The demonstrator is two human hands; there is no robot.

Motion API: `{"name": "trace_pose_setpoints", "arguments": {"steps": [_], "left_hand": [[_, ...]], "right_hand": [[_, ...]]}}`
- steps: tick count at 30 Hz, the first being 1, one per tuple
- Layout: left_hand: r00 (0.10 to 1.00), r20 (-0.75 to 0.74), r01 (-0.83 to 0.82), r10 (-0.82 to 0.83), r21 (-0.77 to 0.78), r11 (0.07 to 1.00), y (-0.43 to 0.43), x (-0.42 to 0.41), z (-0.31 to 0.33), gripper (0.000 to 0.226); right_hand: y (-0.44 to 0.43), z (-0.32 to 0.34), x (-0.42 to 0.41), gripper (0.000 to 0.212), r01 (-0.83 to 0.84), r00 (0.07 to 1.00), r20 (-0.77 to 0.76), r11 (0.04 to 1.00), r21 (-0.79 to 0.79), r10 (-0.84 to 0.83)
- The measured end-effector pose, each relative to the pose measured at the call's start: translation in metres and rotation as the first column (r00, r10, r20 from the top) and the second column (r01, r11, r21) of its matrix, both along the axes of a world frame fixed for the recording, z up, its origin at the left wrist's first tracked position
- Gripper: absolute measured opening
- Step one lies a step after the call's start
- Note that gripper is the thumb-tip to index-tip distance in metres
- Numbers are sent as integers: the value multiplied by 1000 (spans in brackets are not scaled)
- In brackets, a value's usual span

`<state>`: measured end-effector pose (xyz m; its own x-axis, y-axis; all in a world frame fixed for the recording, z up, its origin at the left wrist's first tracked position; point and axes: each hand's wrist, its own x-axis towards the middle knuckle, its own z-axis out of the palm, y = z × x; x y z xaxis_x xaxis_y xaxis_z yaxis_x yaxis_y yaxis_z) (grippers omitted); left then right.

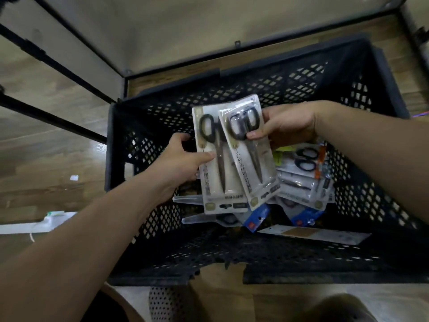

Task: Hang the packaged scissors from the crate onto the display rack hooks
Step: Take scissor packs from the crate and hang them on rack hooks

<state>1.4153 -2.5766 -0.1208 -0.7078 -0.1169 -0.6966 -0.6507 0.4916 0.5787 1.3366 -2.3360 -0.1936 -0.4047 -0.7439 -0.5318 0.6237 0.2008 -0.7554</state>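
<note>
Over the black lattice crate [232, 87] I hold two white blister packs of black-handled scissors, side by side. My left hand [183, 161] pinches the left pack [220, 182] at its left edge, thumb on the front. My right hand [287, 124] grips the right pack [250, 173] near the handles, and this pack overlaps the left one. Several more scissor packs [304, 180] lie heaped on the crate's floor, some with blue cards, one with orange. No hooks are visible.
The crate stands on a wooden shelf inside a black metal frame [76, 43] with pale panels behind. Wooden flooring [46, 140] lies to the left, with a white paper scrap and a white box on it. A perforated panel [162, 303] shows below the crate.
</note>
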Motion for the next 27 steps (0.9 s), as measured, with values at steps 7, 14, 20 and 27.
{"name": "trace_pose_setpoints", "arguments": {"steps": [7,14,20,27], "left_hand": [[986,-143,-70,87,117,991,-4,-9,7,18],[961,-241,-96,137,176,980,-11,-11,15,66],[937,-278,-139,211,260,956,-9,-16,25,13],[875,-484,-27,19,-9,1000,-20,-17,31,53]], "right_hand": [[-8,9,-9,24,178,984,-9,983,35,-178],[0,5,-14,51,237,969,11,946,220,-245],[1,5,-11,47,283,954,31,932,225,-297],[0,9,-10,23,279,956,33,935,220,-293]]}}
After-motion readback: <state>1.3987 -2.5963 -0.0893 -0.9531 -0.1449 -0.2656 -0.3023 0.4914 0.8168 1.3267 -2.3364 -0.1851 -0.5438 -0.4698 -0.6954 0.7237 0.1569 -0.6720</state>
